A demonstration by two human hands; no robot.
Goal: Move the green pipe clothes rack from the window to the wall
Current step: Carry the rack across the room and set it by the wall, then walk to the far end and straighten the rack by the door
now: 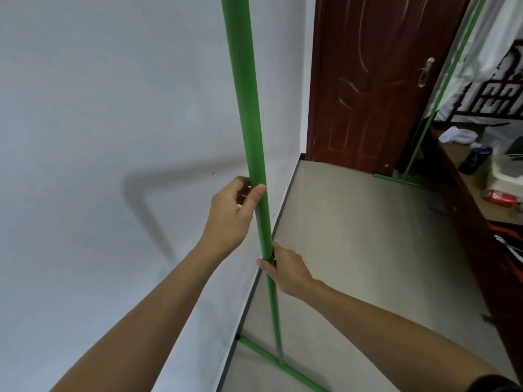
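The green pipe clothes rack [243, 89] stands beside the white wall [99, 108]. Its near upright runs from the top of the view down to a green foot bar on the floor. The far upright leans at the right, in front of the brown door, with its own foot bar on the floor. My left hand [230, 213] is wrapped around the near upright at mid height. My right hand [285, 267] grips the same upright just below, where the thick pipe meets a thinner one.
A brown wooden door [376, 80] is shut at the far end. A dark wooden table [464, 199] along the right side carries a red can, a dark bottle, a white bag and other items. Grey tiled floor [368, 250] lies between wall and table.
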